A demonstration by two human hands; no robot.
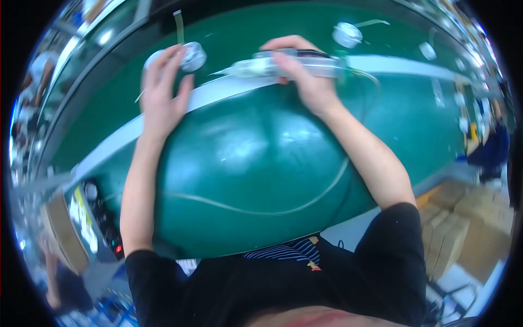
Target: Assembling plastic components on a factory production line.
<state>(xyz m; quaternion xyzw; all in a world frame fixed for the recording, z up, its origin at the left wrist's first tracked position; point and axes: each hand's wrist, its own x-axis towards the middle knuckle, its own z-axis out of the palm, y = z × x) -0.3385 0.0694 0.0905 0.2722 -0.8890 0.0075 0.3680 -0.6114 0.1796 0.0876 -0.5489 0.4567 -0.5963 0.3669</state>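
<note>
The right hand (pixel 308 76) is wrapped firmly around a clear plastic, pale-nozzled cylindrical dispenser (pixel 255 68); its narrow tip points left, toward the left hand (pixel 163 90). The left hand's fingers curl over a white round plastic part with a pale strip (pixel 194 56), which lies just beyond the tip — near, not touching. Whether these fingers pinch it cannot be told.

Stage: judged by posture, tool and part are being aligned. Contact is not yet made; whether any part is finished cannot be determined because of blur.

Count: one dispenser; one translucent thin hose (pixel 250 211), apparently running from the dispenser's rear; four white parts — two at the left grip, one partly hidden (pixel 153 58), one beyond the right grip (pixel 347 35), one farther right (pixel 427 51).
</note>
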